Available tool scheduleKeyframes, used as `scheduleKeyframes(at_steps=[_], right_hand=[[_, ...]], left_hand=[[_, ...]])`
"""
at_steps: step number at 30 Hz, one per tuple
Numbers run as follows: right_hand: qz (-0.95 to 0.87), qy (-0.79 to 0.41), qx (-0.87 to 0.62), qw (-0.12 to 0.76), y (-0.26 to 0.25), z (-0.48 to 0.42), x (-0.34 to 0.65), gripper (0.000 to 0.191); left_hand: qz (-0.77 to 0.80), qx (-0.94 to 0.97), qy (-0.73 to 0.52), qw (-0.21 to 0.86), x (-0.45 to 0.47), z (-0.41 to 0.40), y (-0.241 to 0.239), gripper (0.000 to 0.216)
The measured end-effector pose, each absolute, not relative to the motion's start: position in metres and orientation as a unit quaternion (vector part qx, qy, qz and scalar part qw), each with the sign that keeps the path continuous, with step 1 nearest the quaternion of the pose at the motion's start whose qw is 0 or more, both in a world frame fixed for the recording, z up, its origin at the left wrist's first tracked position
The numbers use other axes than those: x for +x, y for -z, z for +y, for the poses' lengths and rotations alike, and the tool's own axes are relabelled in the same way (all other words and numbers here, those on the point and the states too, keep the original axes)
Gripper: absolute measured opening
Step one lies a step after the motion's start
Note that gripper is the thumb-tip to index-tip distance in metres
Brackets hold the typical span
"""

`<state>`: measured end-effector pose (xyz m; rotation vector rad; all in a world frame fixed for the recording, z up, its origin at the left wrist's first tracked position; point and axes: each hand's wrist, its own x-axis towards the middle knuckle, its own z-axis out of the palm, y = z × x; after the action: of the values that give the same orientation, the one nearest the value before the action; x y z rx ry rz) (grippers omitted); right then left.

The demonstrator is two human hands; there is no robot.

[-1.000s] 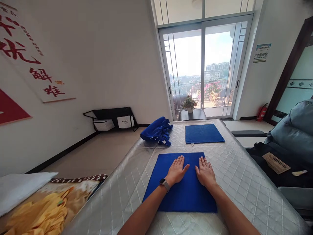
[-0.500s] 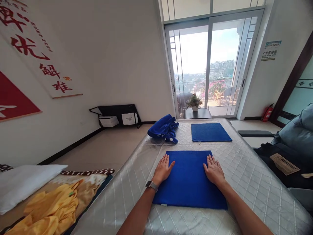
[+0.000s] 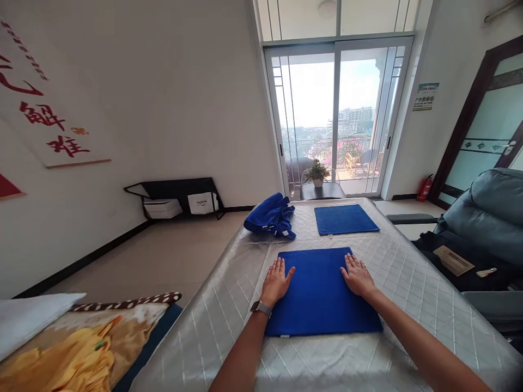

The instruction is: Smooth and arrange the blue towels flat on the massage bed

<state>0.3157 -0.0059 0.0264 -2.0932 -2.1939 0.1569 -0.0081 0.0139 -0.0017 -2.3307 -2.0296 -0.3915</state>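
Observation:
A blue towel [image 3: 321,296] lies flat on the quilted silver table cover [image 3: 412,272], its pale tag at the near edge. My left hand [image 3: 277,281] rests open on the left edge of this towel, fingers stretched forward and thumb apart. On the right edge lies my right hand [image 3: 356,274], flat and open as well. Farther back, a second blue towel [image 3: 346,219] is spread flat, with a small tag at its near edge. To its left sits a crumpled heap of blue towels [image 3: 269,216] with white tags showing.
Low at the left are a yellow cloth [image 3: 65,354] and a white pillow [image 3: 35,321]. A potted plant [image 3: 317,173] stands on a chair beyond the table's far edge. At right is a grey-blue armchair [image 3: 486,212]; a fire extinguisher [image 3: 425,188] stands by the wall.
The view has turned slightly to the right, so the room appears shifted left. Both hands stay flat on the near towel's side edges, and the towels look the same.

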Motion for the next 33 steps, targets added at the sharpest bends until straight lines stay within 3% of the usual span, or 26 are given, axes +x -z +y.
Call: scheduleKeyframes(at_steps=[23, 26, 33], right_hand=[[-0.729, -0.071, -0.678, 0.067, -0.012, -0.039, 0.320, 0.073], [-0.729, -0.073, -0.677, 0.068, -0.013, -0.040, 0.320, 0.072], [-0.734, -0.058, -0.675, 0.049, -0.014, -0.041, 0.320, 0.068]], left_hand=[[-0.644, -0.748, 0.147, 0.060, -0.003, 0.011, -0.005, 0.080], [-0.599, -0.782, 0.157, 0.078, 0.016, 0.003, -0.015, 0.073], [-0.369, -0.919, 0.138, 0.007, 0.138, -0.038, -0.034, 0.066]])
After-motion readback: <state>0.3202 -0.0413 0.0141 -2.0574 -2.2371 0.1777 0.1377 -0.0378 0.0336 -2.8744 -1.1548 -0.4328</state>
